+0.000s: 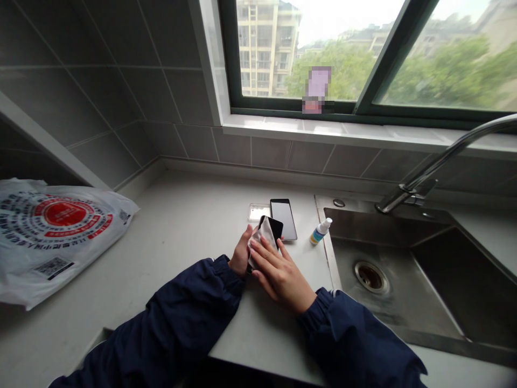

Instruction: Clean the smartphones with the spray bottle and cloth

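My left hand is wrapped around a black phone, with the thumb along its left side. A pale grey wiping cloth covers much of the phone's face, leaving the dark upper right part bare. My right hand presses the cloth against the phone, its fingers stretched across it. Just behind, a flat dark-edged slab with a pale reflecting face, perhaps another phone, lies on the counter. Beside that is a clear phone case. A small white-capped spray bottle stands to the right.
The pale countertop meets a steel sink on the right, with a chrome faucet arching over it. A printed white plastic bag occupies the left. Behind are a tiled wall and a window.
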A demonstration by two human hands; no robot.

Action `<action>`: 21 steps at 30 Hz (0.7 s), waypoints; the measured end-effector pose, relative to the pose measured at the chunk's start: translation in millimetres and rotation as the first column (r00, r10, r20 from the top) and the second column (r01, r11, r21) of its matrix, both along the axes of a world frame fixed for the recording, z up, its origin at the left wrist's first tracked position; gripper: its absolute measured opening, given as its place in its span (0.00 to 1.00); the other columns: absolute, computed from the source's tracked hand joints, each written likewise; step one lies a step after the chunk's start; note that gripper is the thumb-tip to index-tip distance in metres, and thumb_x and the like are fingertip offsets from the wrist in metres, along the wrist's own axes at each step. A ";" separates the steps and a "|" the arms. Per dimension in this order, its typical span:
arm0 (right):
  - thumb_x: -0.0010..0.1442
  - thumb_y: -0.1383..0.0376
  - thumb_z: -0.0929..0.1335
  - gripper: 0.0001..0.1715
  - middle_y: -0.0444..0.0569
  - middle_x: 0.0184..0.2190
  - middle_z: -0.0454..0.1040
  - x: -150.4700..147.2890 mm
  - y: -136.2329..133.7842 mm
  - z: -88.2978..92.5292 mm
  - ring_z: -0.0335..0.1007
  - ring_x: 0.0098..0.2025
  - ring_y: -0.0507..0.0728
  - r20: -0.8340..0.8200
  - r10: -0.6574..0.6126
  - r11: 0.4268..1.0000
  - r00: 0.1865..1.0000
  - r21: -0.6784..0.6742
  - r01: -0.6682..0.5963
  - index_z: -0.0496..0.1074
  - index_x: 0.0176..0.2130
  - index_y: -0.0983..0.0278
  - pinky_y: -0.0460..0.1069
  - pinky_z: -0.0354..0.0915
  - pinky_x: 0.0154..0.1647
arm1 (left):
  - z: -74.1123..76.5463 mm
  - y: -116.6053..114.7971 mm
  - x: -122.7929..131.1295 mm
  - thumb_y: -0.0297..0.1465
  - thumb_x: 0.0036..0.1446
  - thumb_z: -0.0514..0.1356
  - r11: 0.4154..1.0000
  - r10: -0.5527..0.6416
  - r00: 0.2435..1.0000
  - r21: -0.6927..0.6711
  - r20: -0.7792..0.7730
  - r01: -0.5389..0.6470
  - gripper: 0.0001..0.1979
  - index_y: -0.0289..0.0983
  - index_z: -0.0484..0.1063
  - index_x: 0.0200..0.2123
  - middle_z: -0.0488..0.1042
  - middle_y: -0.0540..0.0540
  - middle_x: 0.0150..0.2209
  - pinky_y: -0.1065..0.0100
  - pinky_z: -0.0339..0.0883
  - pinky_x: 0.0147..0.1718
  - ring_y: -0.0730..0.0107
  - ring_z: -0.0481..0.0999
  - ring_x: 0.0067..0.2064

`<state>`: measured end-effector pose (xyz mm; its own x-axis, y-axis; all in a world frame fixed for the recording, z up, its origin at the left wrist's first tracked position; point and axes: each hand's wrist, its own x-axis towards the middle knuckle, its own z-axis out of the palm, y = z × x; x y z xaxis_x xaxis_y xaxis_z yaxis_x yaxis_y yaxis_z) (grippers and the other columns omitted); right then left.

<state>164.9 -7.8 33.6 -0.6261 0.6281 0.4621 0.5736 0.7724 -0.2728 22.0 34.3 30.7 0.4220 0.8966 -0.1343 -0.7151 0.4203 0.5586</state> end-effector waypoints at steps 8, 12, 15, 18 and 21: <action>0.71 0.63 0.60 0.26 0.54 0.68 0.58 4.8 1.9 1.2 0.48 0.72 0.61 0.011 -0.081 0.996 0.997 -0.037 0.081 0.61 0.66 0.66 0.67 0.43 0.72 | 13.8 2.5 -4.6 0.50 0.63 0.53 1.000 0.021 0.999 -0.020 0.044 -0.020 0.36 0.32 0.60 0.65 0.75 0.32 0.53 0.51 0.64 0.57 0.48 0.76 0.54; 0.71 0.62 0.60 0.29 0.55 0.70 0.52 9.7 8.5 -2.9 0.45 0.73 0.64 0.019 -0.237 0.969 0.971 -0.067 0.238 0.58 0.68 0.66 0.69 0.48 0.69 | 13.0 2.3 -1.8 0.48 0.65 0.51 0.993 -0.107 0.992 -0.049 0.074 0.110 0.35 0.33 0.55 0.68 0.73 0.33 0.56 0.54 0.62 0.58 0.50 0.73 0.57; 0.71 0.62 0.60 0.29 0.54 0.71 0.51 11.4 11.0 -4.5 0.45 0.73 0.65 0.009 -0.328 0.942 0.945 -0.080 0.327 0.57 0.68 0.64 0.70 0.48 0.68 | 11.7 1.6 -0.8 0.48 0.66 0.49 0.983 -0.172 0.983 -0.061 0.061 0.176 0.34 0.34 0.54 0.68 0.72 0.34 0.57 0.56 0.61 0.59 0.52 0.72 0.59; 0.70 0.62 0.61 0.31 0.54 0.71 0.50 10.8 10.8 -5.2 0.44 0.73 0.65 0.000 -0.350 0.934 0.937 -0.080 0.349 0.55 0.69 0.62 0.69 0.50 0.68 | 10.4 1.4 -0.7 0.49 0.66 0.47 0.980 -0.188 0.981 -0.055 0.057 0.191 0.34 0.35 0.53 0.69 0.72 0.35 0.58 0.57 0.60 0.59 0.53 0.71 0.60; 0.70 0.62 0.61 0.33 0.54 0.71 0.49 9.5 9.8 -6.0 0.43 0.73 0.65 0.001 -0.350 0.934 0.937 -0.077 0.349 0.53 0.70 0.62 0.69 0.51 0.68 | 9.6 1.7 -0.9 0.48 0.66 0.48 0.981 -0.187 0.981 -0.050 0.056 0.190 0.34 0.36 0.54 0.69 0.71 0.36 0.58 0.58 0.60 0.59 0.53 0.71 0.60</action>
<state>174.4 2.0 27.6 -0.3554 0.8391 0.4119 0.7997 0.5011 -0.3306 21.1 36.0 40.3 0.5904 0.7921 -0.1550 -0.6467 0.5791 0.4963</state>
